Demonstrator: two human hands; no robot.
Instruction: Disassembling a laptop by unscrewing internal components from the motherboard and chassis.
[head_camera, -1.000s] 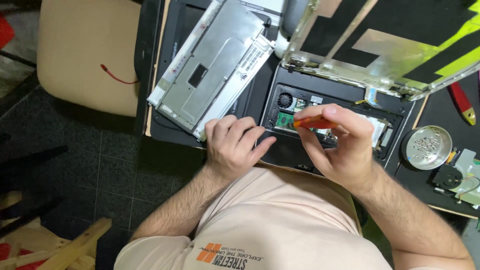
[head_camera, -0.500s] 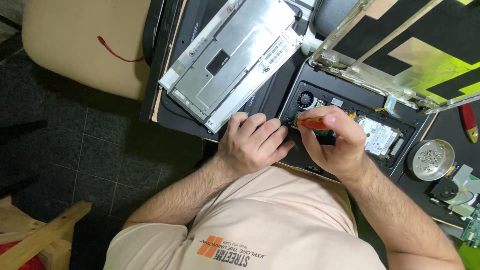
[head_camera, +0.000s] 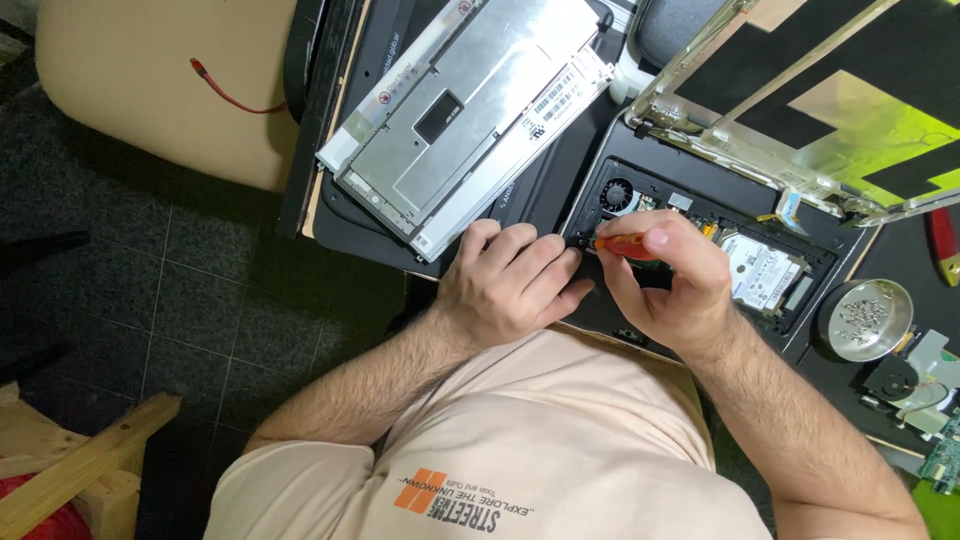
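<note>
Laptop base: the opened black plastic laptop base (head_camera: 690, 215) lies near the front edge of the black workbench (head_camera: 890, 260) – judged stiff but fragile inside, best steadied by its outer rim.
Screen panel: a detached silver metal screen panel (head_camera: 470, 110) rests at the bench's left edge – flat, thin, likely easy to crack; take it by the long edges.
Round dish: a small shiny metal dish (head_camera: 866, 320) near the right edge holds loose small screws.
Screwdriver: the orange-handled screwdriver (head_camera: 622, 243) is light, pinched at its handle over the base's left part.
Right hand: (head_camera: 662, 280) closed around the screwdriver.
Left hand: (head_camera: 510, 285) curled narrow, pressing on the base's front-left corner, holding nothing visible.
</note>
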